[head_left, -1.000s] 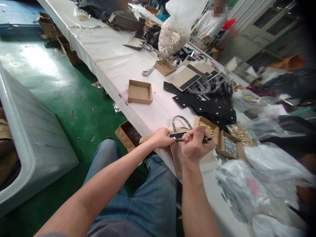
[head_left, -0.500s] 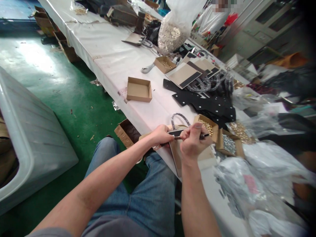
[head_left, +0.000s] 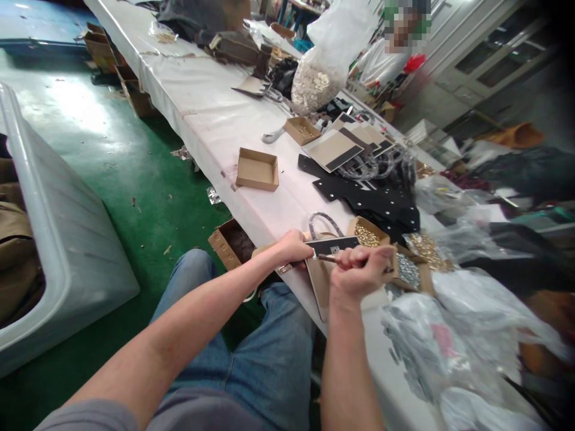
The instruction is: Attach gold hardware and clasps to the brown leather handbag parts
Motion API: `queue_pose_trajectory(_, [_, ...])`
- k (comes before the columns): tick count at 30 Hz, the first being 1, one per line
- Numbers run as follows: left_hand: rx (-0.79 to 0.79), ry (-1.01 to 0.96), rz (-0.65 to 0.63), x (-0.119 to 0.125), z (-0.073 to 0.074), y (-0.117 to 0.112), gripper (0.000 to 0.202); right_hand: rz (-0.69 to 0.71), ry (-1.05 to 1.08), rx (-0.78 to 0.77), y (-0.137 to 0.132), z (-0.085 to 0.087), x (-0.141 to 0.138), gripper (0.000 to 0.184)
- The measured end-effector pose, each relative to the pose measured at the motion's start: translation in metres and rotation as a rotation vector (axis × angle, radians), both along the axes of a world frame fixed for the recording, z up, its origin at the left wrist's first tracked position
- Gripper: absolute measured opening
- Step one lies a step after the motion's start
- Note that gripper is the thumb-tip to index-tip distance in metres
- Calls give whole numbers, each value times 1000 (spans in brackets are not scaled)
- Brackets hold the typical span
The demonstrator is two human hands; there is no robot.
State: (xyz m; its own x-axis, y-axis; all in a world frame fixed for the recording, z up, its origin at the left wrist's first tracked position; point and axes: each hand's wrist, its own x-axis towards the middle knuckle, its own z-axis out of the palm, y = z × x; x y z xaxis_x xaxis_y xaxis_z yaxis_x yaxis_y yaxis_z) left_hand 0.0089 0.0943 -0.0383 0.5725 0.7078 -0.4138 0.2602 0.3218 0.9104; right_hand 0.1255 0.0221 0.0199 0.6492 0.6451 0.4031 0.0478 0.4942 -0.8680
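Observation:
My left hand [head_left: 294, 248] is closed on the left edge of a beige bag panel [head_left: 318, 290] at the table's near edge. A black strip [head_left: 335, 244] runs along the panel, and a curved handle [head_left: 326, 216] in clear wrap stands up behind it. My right hand [head_left: 359, 269] is wrapped in a fist round what looks like a screwdriver [head_left: 327, 258]. Its thin shaft points left, with the tip close to my left fingers at the strip. Most of the tool's grip is hidden in the fist. What lies under my left fingers is hidden too.
Small boxes of gold studs [head_left: 366, 235] and silver studs [head_left: 408, 269] stand right of my hands. Beyond lie black studded pieces [head_left: 377, 200], beige panels [head_left: 332, 146] and a shallow cardboard box [head_left: 257, 170]. Plastic bags [head_left: 431, 329] crowd the right; a large bin [head_left: 76, 257] stands left.
My right fist has turned and dropped slightly, and more of the tool's shaft and the black strip shows. My left hand keeps its hold. The whole view has shifted a little.

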Motion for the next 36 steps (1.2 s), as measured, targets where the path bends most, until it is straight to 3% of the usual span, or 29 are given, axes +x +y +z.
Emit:
queue_pose_trajectory(5, [-19,9,3,1,3,0,15,-45,7,117,-20,-5,-5,68])
queue_pose_trajectory(11, [8,0,10,0,3,-2,11,-63,-32,72,-11,-8,-17,69])
queue_pose_trajectory(18, [-85,-62,35,-1,7,-4,9,-82,-92,59,-5,-15,-25,71])
queue_pose_trajectory(24, [-85,-51,38,-2,8,-2,10,-186,-118,54,-10,-2,-18,70])
queue_pose_trajectory(31, [-146,-58,63,-1,12,-1,8,-77,-55,38,-20,-6,-15,70])
queue_pose_trajectory(36, [-165,-66,74,-4,19,-2,9,-135,-61,49,-21,-10,-24,68])
